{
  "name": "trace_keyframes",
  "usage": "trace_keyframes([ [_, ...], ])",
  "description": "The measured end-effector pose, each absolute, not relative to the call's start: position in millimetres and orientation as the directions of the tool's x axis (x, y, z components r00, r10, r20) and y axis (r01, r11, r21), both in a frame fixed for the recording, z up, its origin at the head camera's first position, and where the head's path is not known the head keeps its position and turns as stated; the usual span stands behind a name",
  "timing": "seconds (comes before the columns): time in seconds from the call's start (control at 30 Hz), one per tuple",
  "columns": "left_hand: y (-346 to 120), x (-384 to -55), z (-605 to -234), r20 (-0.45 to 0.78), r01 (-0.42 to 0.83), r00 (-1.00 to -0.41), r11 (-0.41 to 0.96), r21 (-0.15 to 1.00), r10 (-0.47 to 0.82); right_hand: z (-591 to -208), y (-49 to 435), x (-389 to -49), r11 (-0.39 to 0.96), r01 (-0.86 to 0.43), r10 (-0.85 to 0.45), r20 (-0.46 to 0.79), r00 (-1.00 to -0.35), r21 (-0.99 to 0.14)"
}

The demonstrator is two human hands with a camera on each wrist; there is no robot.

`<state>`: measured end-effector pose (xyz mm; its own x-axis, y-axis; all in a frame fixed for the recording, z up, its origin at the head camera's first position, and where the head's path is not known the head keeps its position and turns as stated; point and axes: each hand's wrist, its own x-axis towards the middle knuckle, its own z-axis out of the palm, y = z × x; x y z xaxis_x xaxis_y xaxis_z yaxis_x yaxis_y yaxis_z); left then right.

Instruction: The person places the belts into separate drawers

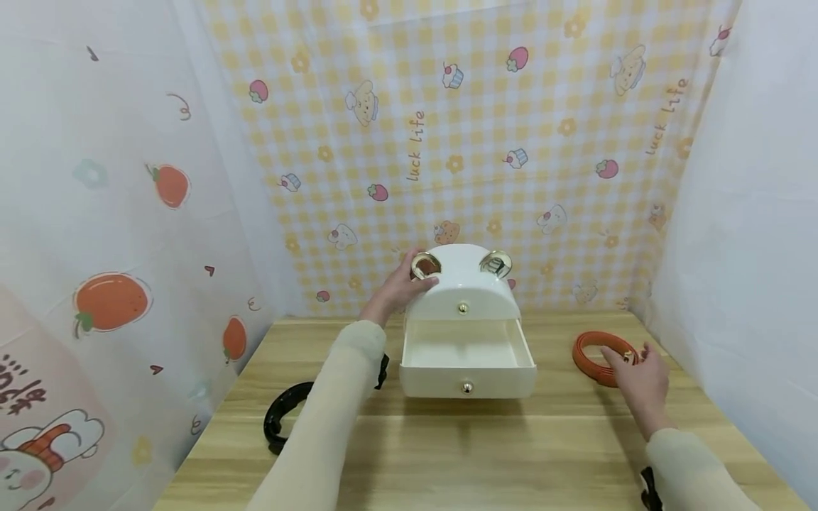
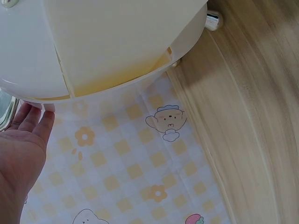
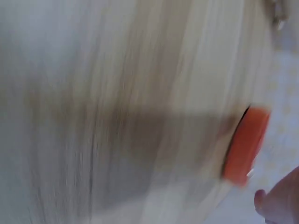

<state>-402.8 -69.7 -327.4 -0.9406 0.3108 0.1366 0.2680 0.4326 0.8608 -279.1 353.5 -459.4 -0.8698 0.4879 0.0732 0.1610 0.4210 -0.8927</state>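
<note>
A white two-drawer storage box (image 1: 463,273) with round gold ears and gold knobs stands on the table. Its lower drawer (image 1: 469,382) is pulled out; the upper one is closed. My left hand (image 1: 399,289) grips the box's upper left side by the ear, thumb over the front. In the left wrist view, fingertips of that hand (image 2: 23,147) meet the edge of the box (image 2: 28,56). A coiled orange belt (image 1: 591,369) lies at the right. Over its near right side hovers my right hand (image 1: 642,387), thumb and fingers apart. The right wrist view is blurred.
A black coiled band (image 1: 276,419), perhaps a belt, lies at the left, partly hidden by my left sleeve (image 1: 332,411). Behind the wooden table (image 1: 486,454) hangs a yellow checked cloth (image 1: 409,156), with pale cloths at both sides.
</note>
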Motion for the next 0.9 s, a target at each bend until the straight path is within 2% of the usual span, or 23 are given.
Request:
trace_keyframes([
  [0.2,-70,-400,-328,0.146,0.270,-0.943,0.429,0.862,0.299,-476,383,-293,0.462,0.238,0.405,-0.036,-0.914,-0.854],
  [0.43,-69,-399,-327,0.148,0.274,-0.941,0.428,0.861,0.305,-486,388,-301,0.495,0.296,0.346,-0.128,-0.930,-0.817],
  [0.9,-67,-401,-329,0.162,0.281,-0.943,0.431,0.857,0.291,-511,386,-317,0.628,0.294,0.409,-0.015,-0.912,-0.721],
])
